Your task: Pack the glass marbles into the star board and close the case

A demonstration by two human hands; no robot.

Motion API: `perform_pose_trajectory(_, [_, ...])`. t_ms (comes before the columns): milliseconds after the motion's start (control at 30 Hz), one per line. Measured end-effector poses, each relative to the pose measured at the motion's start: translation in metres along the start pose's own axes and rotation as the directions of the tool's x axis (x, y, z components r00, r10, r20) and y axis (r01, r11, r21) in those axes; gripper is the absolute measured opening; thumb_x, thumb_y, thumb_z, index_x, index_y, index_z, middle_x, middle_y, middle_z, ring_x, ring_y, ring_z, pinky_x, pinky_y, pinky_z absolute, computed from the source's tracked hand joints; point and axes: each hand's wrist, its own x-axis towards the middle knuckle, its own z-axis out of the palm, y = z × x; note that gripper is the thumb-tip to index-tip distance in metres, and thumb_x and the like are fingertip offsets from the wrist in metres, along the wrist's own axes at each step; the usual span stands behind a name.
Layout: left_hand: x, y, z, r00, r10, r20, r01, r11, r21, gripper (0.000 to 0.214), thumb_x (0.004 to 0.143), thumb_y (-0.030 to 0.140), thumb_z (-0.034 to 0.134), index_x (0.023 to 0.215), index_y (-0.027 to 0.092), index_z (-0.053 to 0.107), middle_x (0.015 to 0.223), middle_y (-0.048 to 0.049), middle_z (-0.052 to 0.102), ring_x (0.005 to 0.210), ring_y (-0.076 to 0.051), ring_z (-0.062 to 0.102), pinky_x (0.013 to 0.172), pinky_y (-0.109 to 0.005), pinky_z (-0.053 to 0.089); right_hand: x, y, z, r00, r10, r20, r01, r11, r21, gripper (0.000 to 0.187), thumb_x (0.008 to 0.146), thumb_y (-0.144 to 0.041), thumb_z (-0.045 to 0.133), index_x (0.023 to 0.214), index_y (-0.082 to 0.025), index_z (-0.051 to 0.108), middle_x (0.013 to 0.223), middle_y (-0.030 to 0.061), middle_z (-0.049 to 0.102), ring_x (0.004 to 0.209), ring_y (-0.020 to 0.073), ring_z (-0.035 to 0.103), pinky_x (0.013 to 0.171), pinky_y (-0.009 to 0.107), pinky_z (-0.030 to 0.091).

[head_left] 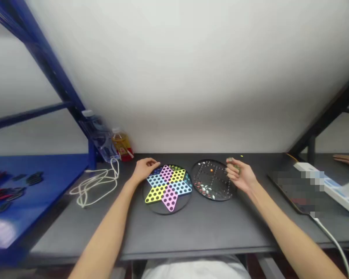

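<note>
A round Chinese-checkers board (pixel 168 186) with a pastel six-pointed star of holes lies on the grey table (pixel 192 228). My left hand (pixel 144 168) rests on the board's upper left rim, fingers curled over the edge. To the right lies a round black tray (pixel 212 180) with small coloured marbles scattered in it. My right hand (pixel 240 174) hovers over the tray's right edge, fingers pinched around small greenish pieces that I cannot make out clearly.
A coiled white cable (pixel 97 182) lies left of the board. Plastic bottles (pixel 110 143) stand by the blue shelf frame (pixel 55 81). A blue shelf (pixel 20 193) holds dark clips. At right are a white device (pixel 331 186) and another person's hand (pixel 347 159).
</note>
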Motion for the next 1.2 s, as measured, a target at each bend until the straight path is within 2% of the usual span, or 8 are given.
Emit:
perform_pose_trajectory(233, [-0.003,0.002,-0.002,1.000,0.003,0.004,-0.003,1.000,0.004,0.038,0.079,0.055,0.062,0.083,0.020,0.075,0.072,-0.0036,0.072,0.063,-0.016,0.060,0.060,-0.026,0.043,0.025,0.023,0.015,0.999,0.042,0.014,-0.044,0.986,0.162,0.034,0.091,-0.036,0.057,0.064,-0.018,0.046,0.049,-0.0079,0.026,0.038,0.0052,0.018,0.031,0.018,0.018])
perform_pose_trajectory(567, [-0.004,0.004,-0.009,0.998,-0.055,0.015,0.056,0.997,-0.048,0.031,0.072,0.046,0.070,0.086,0.019,0.075,0.070,-0.0032,0.070,0.063,-0.016,0.061,0.061,-0.026,0.046,0.012,0.032,0.017,1.000,0.008,-0.027,-0.005,0.994,0.106,0.051,0.091,-0.036,0.056,0.052,-0.021,0.027,0.046,-0.0073,0.019,0.039,0.0067,0.015,0.032,0.020,0.015])
perform_pose_trajectory(767, [-0.009,0.003,-0.034,0.957,-0.143,0.253,0.185,0.971,-0.154,0.032,0.066,0.021,0.064,0.097,0.016,0.067,0.056,0.0021,0.063,0.043,-0.011,0.054,0.045,-0.021,0.042,0.012,0.038,0.020,0.999,-0.005,-0.054,0.007,0.999,0.037,0.050,0.090,-0.036,0.057,0.052,-0.021,0.029,0.045,-0.0079,0.019,0.039,0.0067,0.013,0.032,0.020,0.013])
perform_pose_trajectory(900, [-0.014,0.003,-0.053,0.887,-0.141,0.440,0.275,0.926,-0.257,0.041,0.058,0.013,0.063,0.097,0.019,0.057,0.095,-0.0043,0.071,0.040,-0.008,0.054,0.036,-0.019,0.039,0.013,0.042,0.021,0.997,-0.015,-0.072,0.017,0.999,0.028,0.045,0.089,-0.035,0.057,0.054,-0.020,0.033,0.046,-0.0080,0.021,0.039,0.0069,0.014,0.032,0.020,0.014])
perform_pose_trajectory(1000, [-0.014,-0.002,-0.056,0.855,-0.164,0.493,0.348,0.885,-0.310,0.036,0.059,0.013,0.061,0.093,0.020,0.052,0.099,-0.0058,0.071,0.041,-0.010,0.057,0.039,-0.022,0.043,0.017,0.047,0.028,0.996,-0.021,-0.090,0.025,0.999,0.047,0.047,0.089,-0.036,0.057,0.054,-0.021,0.030,0.046,-0.0080,0.021,0.039,0.0071,0.015,0.033,0.020,0.016])
perform_pose_trajectory(1067, [-0.012,-0.008,-0.050,0.884,-0.231,0.407,0.357,0.894,-0.269,0.024,0.065,0.018,0.060,0.088,0.019,0.053,0.082,-0.0031,0.071,0.041,-0.011,0.057,0.041,-0.023,0.044,0.021,0.052,0.040,0.996,-0.019,-0.093,0.024,0.999,0.046,0.048,0.088,-0.036,0.058,0.054,-0.021,0.027,0.046,-0.0080,0.020,0.039,0.0072,0.017,0.033,0.021,0.017])
perform_pose_trajectory(1133, [-0.008,-0.013,-0.039,0.931,-0.280,0.232,0.318,0.937,-0.146,0.012,0.069,0.025,0.059,0.079,0.019,0.055,0.064,0.0001,0.066,0.041,-0.013,0.055,0.044,-0.024,0.043,0.027,0.058,0.057,0.996,-0.020,-0.087,0.023,0.999,0.033,0.049,0.087,-0.037,0.059,0.054,-0.021,0.027,0.046,-0.0081,0.021,0.039,0.0073,0.019,0.034,0.021,0.019])
perform_pose_trajectory(1200, [-0.005,-0.017,-0.028,0.967,-0.251,0.041,0.253,0.967,-0.036,0.009,0.068,0.026,0.061,0.072,0.019,0.059,0.065,-0.0001,0.066,0.051,-0.014,0.060,0.053,-0.024,0.046,0.036,0.067,0.077,0.997,-0.033,-0.075,0.034,0.999,0.018,0.051,0.087,-0.039,0.061,0.054,-0.021,0.026,0.046,-0.0084,0.021,0.039,0.0071,0.020,0.035,0.021,0.021])
